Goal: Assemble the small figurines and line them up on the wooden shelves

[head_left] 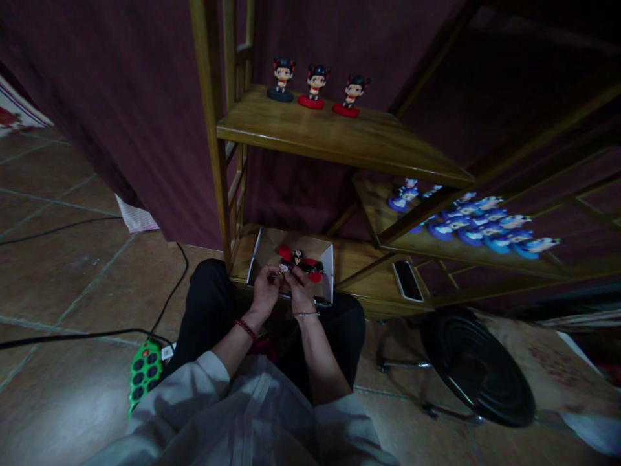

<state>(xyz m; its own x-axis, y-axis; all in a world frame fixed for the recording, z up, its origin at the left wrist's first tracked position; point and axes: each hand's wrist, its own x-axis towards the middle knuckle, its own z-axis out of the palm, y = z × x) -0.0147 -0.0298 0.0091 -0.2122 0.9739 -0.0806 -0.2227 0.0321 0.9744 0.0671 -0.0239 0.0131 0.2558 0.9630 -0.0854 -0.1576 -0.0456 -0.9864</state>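
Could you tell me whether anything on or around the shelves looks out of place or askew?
Little stands out. The three figurines on the top shelf stand upright in a row. The ones in the box lie tumbled rather than standing, where both hands work. A dark flat item, perhaps a phone, lies loose on the bottom shelf.

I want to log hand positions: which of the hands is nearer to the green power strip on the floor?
Left. The left hand is up and right of the green power strip; the right hand lies farther right.

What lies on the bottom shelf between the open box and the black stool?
In the head view, a dark phone lies flat on the bottom shelf, between the open box and the black stool.
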